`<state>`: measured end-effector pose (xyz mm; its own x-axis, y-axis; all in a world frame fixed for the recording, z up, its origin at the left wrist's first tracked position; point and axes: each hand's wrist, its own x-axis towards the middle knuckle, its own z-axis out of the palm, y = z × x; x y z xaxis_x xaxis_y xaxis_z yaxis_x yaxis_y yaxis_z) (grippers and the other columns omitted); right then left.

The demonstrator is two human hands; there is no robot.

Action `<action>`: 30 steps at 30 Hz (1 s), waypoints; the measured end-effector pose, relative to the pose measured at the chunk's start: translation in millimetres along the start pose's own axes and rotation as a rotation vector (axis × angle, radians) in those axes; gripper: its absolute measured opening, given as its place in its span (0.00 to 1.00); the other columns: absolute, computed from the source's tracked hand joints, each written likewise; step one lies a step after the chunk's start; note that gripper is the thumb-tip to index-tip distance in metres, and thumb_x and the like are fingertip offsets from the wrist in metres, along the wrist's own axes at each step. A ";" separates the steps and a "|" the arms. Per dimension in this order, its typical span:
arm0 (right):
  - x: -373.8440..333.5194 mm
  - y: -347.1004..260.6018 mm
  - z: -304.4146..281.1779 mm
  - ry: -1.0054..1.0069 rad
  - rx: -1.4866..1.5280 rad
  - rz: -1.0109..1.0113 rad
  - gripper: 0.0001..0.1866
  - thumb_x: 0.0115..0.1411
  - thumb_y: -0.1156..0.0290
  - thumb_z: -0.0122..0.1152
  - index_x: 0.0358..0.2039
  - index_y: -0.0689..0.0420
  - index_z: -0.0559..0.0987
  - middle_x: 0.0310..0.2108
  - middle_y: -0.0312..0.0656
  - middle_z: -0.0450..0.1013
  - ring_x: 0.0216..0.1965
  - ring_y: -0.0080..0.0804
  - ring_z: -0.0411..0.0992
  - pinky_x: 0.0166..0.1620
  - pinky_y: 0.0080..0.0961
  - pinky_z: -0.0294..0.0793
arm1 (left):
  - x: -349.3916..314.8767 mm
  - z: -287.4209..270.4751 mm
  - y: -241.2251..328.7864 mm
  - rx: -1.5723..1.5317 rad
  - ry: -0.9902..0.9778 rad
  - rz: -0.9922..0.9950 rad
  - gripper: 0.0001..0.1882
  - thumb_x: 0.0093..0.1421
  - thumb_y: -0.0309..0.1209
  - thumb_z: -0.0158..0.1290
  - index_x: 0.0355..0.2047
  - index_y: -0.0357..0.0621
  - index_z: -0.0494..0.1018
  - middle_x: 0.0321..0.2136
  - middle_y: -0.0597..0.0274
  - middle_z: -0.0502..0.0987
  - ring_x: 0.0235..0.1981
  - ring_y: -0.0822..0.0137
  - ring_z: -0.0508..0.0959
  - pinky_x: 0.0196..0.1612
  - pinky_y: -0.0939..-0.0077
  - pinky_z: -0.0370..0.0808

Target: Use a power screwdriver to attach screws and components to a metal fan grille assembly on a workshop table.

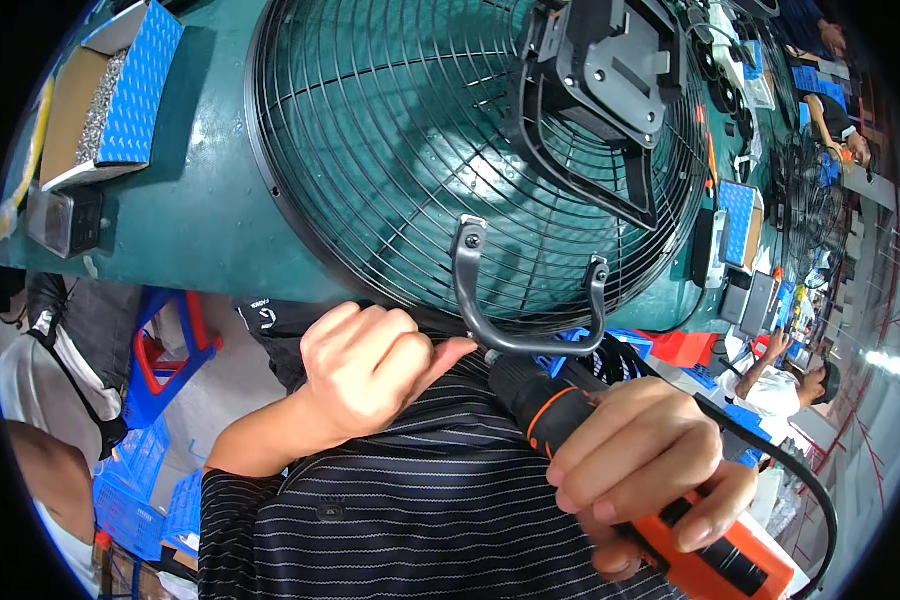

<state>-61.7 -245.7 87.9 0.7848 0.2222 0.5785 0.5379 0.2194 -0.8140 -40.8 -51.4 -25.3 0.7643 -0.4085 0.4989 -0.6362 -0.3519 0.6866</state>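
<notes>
My right hand is wrapped round a corded orange and black power screwdriver. The tool's nose points up and left, close under the bent black handle of a fan guard. My left hand is closed, its thumb reaching toward the tool's nose by the handle's left bend. What its fingers hold, if anything, is hidden. The round black wire fan guard lies on the green table. A screw shows in each end of the handle. A black bracket with a boxy mount stands on the guard.
A blue and white carton of small metal screws lies at the left, beside a small dark box. Another blue carton is on the right. The tool's black cord loops at right. Other people sit nearby, left and right.
</notes>
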 end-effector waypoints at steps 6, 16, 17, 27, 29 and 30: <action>4.5 4.7 12.7 0.026 -0.068 0.046 0.28 0.54 0.75 0.71 0.52 0.57 0.67 0.28 0.41 0.73 0.20 0.30 0.77 0.24 0.26 0.83 | -0.9 -6.5 -5.6 0.015 -0.019 -0.016 0.26 0.39 0.33 0.72 0.13 0.49 0.59 0.13 0.69 0.58 0.13 0.69 0.61 0.17 0.74 0.54; 22.6 19.6 3.9 -0.212 0.183 0.064 0.23 0.48 0.83 0.71 0.43 0.60 0.71 0.25 0.44 0.75 0.19 0.35 0.76 0.22 0.29 0.80 | -2.3 -5.1 -8.9 -0.006 0.025 -0.015 0.24 0.41 0.32 0.69 0.13 0.49 0.59 0.13 0.70 0.57 0.13 0.70 0.60 0.18 0.73 0.53; 25.2 21.1 4.4 -0.225 0.188 0.068 0.22 0.46 0.85 0.70 0.41 0.62 0.72 0.24 0.46 0.75 0.19 0.37 0.76 0.22 0.30 0.79 | -2.6 -4.6 -9.2 0.004 0.019 -0.014 0.23 0.41 0.32 0.69 0.13 0.49 0.60 0.14 0.70 0.57 0.13 0.70 0.60 0.18 0.73 0.53; 50.1 32.0 -22.5 -0.467 0.546 0.138 0.18 0.50 0.86 0.70 0.40 0.60 0.76 0.25 0.50 0.76 0.22 0.36 0.74 0.26 0.28 0.76 | 14.0 -54.7 -25.7 0.065 0.010 -0.008 0.19 0.42 0.33 0.74 0.23 0.44 0.71 0.22 0.63 0.74 0.18 0.63 0.72 0.21 0.71 0.65; 53.3 26.1 -35.2 -0.490 0.681 0.163 0.18 0.50 0.85 0.71 0.40 0.63 0.75 0.24 0.51 0.77 0.23 0.37 0.76 0.27 0.30 0.79 | 32.2 -95.5 -46.9 0.198 0.136 0.046 0.13 0.48 0.23 0.67 0.32 0.38 0.74 0.26 0.57 0.76 0.25 0.60 0.76 0.26 0.70 0.70; 54.2 23.2 -42.7 -0.498 0.743 0.171 0.18 0.51 0.84 0.71 0.41 0.64 0.74 0.24 0.51 0.77 0.24 0.37 0.78 0.28 0.31 0.80 | 43.5 -118.0 -57.2 0.410 0.205 0.069 0.12 0.50 0.18 0.62 0.35 0.35 0.75 0.29 0.55 0.77 0.27 0.63 0.76 0.28 0.73 0.71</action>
<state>6.4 -269.1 98.2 0.5188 0.6552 0.5491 -0.0462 0.6629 -0.7473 41.2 50.4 19.6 0.6978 -0.2824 0.6583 -0.6436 -0.6506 0.4031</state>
